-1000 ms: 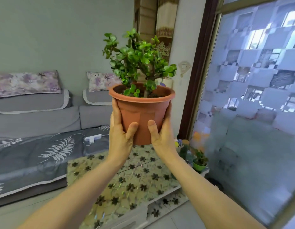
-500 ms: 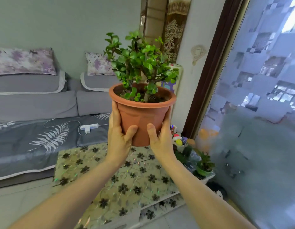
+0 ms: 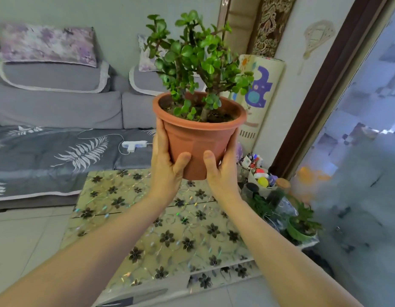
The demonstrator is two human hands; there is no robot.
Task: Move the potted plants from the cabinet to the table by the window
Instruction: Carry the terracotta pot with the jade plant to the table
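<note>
A terracotta-coloured plastic pot (image 3: 198, 138) with a leafy green jade plant (image 3: 196, 60) is held upright in the air in front of me. My left hand (image 3: 166, 167) grips its left side and my right hand (image 3: 223, 171) grips its right side, thumbs on the near wall. Below the pot lies a low table (image 3: 170, 235) covered with a cloth of dark flowers, next to the frosted glass window (image 3: 365, 151). A small green pot with a plant (image 3: 301, 229) stands at the table's right end.
A cluster of small toys, cups and greenery (image 3: 263, 185) crowds the table's far right corner. A grey sofa (image 3: 59, 129) with a white power strip (image 3: 134, 145) runs along the left. A rolled play mat (image 3: 258, 89) leans in the corner.
The view has moved forward and tipped downward, so the table and its right-end clutter look larger and nearer. Both hands hold the pot the same way, now tilted so more soil shows.
</note>
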